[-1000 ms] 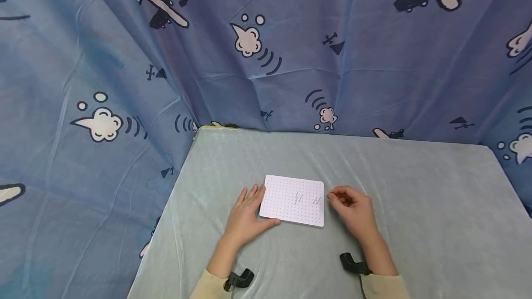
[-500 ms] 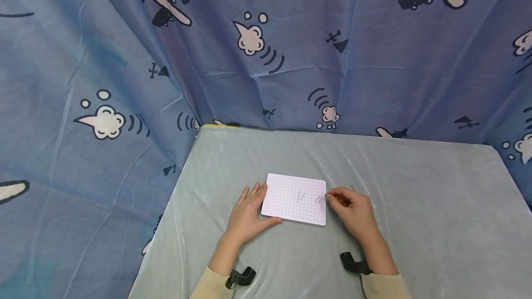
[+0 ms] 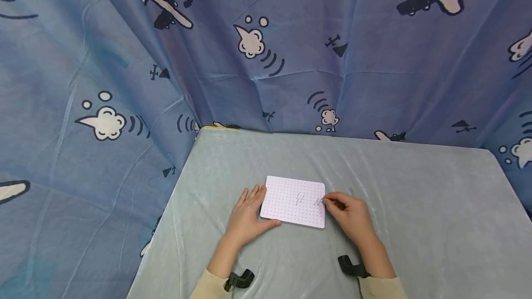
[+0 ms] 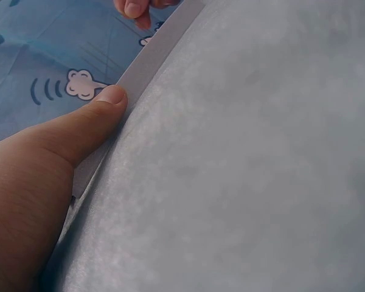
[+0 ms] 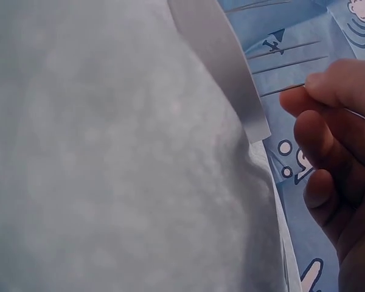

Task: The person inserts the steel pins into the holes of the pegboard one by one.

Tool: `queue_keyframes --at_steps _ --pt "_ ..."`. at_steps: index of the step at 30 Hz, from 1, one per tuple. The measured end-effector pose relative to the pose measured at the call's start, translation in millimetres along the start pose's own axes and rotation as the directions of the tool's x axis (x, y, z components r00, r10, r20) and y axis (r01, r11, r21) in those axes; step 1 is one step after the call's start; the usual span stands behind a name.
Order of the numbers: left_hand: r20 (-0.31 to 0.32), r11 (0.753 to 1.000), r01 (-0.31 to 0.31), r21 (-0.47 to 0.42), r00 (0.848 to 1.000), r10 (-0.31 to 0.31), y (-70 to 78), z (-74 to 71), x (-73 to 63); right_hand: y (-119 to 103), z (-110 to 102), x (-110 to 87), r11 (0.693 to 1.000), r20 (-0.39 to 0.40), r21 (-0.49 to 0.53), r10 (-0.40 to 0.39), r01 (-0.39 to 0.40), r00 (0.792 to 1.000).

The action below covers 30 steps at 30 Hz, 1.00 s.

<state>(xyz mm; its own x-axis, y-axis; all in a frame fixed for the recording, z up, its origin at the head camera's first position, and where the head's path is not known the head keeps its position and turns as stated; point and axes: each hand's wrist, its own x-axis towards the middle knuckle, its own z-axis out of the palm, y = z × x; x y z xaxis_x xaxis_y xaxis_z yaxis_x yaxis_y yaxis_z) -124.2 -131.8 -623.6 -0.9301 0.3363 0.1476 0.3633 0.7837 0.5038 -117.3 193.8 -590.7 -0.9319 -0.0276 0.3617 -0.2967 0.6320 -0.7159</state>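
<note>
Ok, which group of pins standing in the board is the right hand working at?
The right-hand group of pins, near the white pegboard's right edge: the right hand's fingers pinch there. The other group stands untouched nearer the middle.

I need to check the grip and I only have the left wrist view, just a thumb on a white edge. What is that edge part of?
Observer: A white dotted pegboard lying flat on the grey table.
Operator: Where is the other hand?
Observer: The right hand is at the board's right edge, fingers pinching a thin pin.
Operator: Anything standing in the board?
Observer: Yes, a few thin pins stand near its middle.
</note>
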Motion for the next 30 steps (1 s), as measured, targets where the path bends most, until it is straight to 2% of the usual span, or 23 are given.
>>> queue_keyframes --at_steps 15,23,30 --pt "-0.005 1.0 0.004 0.01 1.0 -0.004 -1.1 2.2 -1.2 -2.2 2.8 2.8 0.995 -0.036 -0.042 -0.09 0.089 0.995" --pt "-0.034 0.999 -0.029 0.018 0.999 0.029 -0.7 3.2 -1.3 1.1 2.4 0.1 0.998 -0.018 -0.027 -0.06 0.059 0.998" --pt "-0.026 1.0 -0.015 0.018 1.0 0.016 -0.2 3.9 -1.0 1.9 1.0 0.3 0.999 -0.005 -0.012 -0.046 0.046 0.999"
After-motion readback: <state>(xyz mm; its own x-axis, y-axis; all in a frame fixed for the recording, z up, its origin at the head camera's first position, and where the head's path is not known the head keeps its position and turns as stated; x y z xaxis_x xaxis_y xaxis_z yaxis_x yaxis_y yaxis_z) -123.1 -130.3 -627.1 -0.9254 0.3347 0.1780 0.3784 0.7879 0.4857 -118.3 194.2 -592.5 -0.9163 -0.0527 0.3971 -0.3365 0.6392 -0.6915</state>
